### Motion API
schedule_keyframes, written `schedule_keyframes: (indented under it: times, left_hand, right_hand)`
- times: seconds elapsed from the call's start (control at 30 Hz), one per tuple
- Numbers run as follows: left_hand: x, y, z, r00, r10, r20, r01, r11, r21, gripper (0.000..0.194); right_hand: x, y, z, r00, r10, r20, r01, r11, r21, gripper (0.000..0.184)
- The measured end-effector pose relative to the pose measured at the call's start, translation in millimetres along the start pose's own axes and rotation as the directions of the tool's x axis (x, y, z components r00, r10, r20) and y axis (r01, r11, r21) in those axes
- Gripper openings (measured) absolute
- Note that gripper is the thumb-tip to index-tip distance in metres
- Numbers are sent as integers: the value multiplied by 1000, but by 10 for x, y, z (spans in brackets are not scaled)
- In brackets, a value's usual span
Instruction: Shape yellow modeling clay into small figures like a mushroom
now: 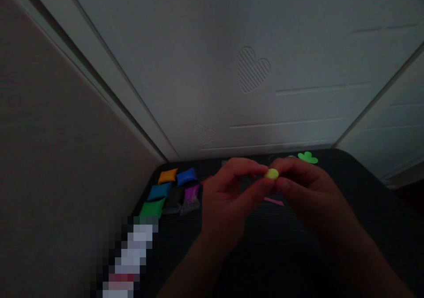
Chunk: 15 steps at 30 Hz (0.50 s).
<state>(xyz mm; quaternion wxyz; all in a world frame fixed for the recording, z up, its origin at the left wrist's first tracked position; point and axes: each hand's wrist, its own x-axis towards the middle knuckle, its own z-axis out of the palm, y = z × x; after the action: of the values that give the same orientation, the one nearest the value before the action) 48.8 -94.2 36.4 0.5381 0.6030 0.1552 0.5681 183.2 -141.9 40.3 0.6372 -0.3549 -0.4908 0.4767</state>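
A small, rounded yellow lump of modelling clay (272,174) is held above the dark table between both hands. My left hand (228,196) pinches it from the left with thumb and forefinger. On the other side, the thumb and fingers of my right hand (308,187) close on its right edge. Behind and below the hands, a thin pink strip (274,201) lies on the table, partly covered by the fingers. A bright green flower-like shape (308,157) rests beyond my right hand. Something orange-red shows beside my left hand, mostly hidden.
Several coloured packets stand at the table's left: orange (168,175), blue (187,177), teal (159,192), green (152,208), black (174,199) and purple (191,197). A pixelated pale strip (132,254) runs along the left edge. A white panel with embossed hearts (253,70) rises behind the table.
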Motion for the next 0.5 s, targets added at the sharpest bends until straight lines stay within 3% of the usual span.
schedule_keyframes:
  times: [0.2,0.33,0.5]
  left_hand:
    - [29,-57,-10,953,-273,132,295,937,-188,24]
    - [70,-79,-53,916,-380,128,401,883,-244,16]
    - [98,-53,-55,856,-481,191,516,773,-370,16]
  right_hand:
    - [13,-19,-61,999,-29,-16,26,991,-132,9]
    - [19,-55,-67,996,-67,-64,38,928,-370,6]
    - [24,-60,-28,989,-130,-69,94,916,-390,8]
